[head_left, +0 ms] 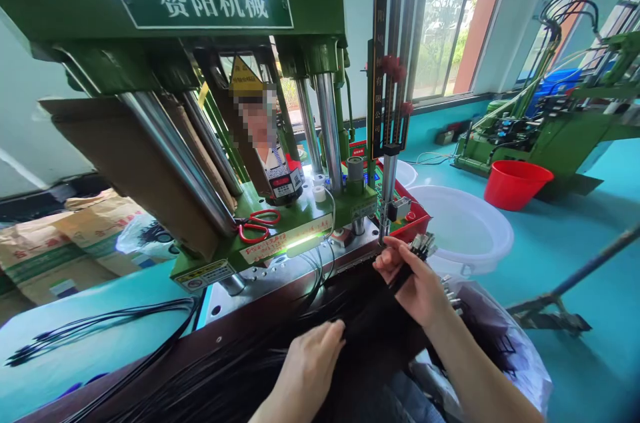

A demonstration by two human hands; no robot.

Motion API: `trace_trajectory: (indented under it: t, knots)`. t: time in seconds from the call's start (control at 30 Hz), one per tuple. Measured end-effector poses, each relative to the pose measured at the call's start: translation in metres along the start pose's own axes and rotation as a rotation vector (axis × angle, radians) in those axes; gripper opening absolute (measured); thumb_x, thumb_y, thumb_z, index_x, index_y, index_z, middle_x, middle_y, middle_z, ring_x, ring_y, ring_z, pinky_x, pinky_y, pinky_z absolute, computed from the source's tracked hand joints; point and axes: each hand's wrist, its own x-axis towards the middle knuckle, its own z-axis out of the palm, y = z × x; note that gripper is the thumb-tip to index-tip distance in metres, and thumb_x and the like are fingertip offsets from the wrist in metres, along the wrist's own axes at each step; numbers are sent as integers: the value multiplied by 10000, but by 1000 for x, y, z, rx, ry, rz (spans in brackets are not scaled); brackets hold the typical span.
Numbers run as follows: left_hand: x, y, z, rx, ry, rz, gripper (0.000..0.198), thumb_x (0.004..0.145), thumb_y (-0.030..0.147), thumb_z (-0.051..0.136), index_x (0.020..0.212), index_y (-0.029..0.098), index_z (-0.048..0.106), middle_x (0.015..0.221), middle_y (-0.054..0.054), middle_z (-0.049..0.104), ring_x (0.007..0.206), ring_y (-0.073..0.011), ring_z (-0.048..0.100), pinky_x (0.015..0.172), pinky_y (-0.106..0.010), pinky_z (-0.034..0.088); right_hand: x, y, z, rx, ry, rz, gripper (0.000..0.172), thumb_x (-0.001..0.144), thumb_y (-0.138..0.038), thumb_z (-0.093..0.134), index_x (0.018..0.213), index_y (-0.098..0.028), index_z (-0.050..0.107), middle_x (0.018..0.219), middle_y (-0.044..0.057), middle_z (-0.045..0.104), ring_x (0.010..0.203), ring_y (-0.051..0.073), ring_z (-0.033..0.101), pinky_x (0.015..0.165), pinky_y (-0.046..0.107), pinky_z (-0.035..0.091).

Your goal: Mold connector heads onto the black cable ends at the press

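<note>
Long black cables (240,349) lie in a thick bundle along the dark front ledge of a green press. Over them is my left hand (313,359), its fingers curled together near the cables; what they pinch, if anything, is hidden. My right hand (413,279) is at the bundle's right end, wrapped round a group of black cables whose metallic connector ends (424,246) stick out above the palm. Thin wires (315,269) run from the press down toward the bundle.
The green press (320,213) stands ahead, with red-handled scissors (257,226) on it. More cables hang at the left. At the right are a plastic-lined container (530,369), a white tub (457,223), a red bucket (517,184) and a metal stand (575,283).
</note>
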Motion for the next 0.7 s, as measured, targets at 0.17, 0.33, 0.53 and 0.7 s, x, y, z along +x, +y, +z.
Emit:
trace_trajectory:
  t: [0.17,0.33,0.53,0.7]
  knots:
    - [-27,17,10,-50,-433,-51,126,744,107,500,723,206,576,585,-15,598,493,-156,539,471,-231,363,-25,-3,1,-399,-405,192,293,905,-326,438,889,-176,689,790,68,681,827,212,611,867,395,399]
    - [-23,51,-4,-916,-458,-321,191,737,338,603,880,213,623,719,-21,602,586,-136,529,577,-240,411,-51,26,11,-639,-850,297,285,870,-363,501,1015,-206,691,1201,81,572,1159,251,455,995,427,301]
    - [-9,79,43,-1793,-5,-666,441,737,603,519,915,200,488,408,97,344,307,-49,251,346,-177,288,-40,43,-1,-522,-559,400,424,827,-478,531,1188,-260,581,1200,90,582,1121,259,508,989,472,320]
    - [0,79,59,-1746,-41,-698,383,756,539,546,800,164,487,390,75,421,271,-46,289,301,-173,260,-10,18,5,-723,-653,374,383,899,-418,428,1209,-240,563,1201,70,592,1140,220,503,1016,430,308]
